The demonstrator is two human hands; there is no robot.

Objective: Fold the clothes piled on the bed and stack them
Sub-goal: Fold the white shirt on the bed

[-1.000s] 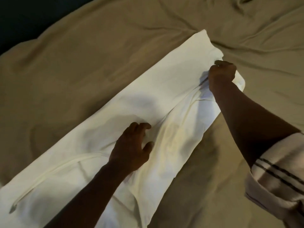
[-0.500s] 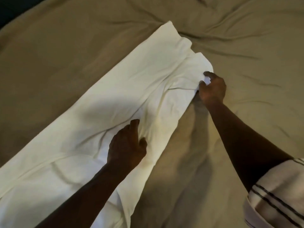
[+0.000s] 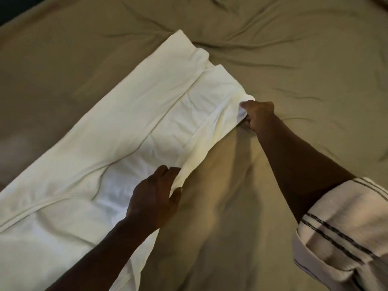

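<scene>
One white cloth [image 3: 130, 127] lies long and diagonal on the tan bed [image 3: 294, 59], creased, with a seam-like fold running its length. My left hand [image 3: 153, 198] pinches its near edge mid-length, raised slightly. My right hand [image 3: 259, 115] grips the far corner, bunched. Striped sleeve [image 3: 344, 227] rolled on my right arm.

The garment [image 3: 126, 133] is lying on the bed [image 3: 304, 66], running from your near left toward the far middle. Your left hand [image 3: 153, 198] is gripping the garment's right edge about halfway along it. Your right hand [image 3: 260, 116] is pinching that same edge farther from you, near the garment's far end. The edge is stretching between the two hands. Your sleeve [image 3: 346, 227] is sitting well to the right of the garment, nearer to you than either hand.
</scene>
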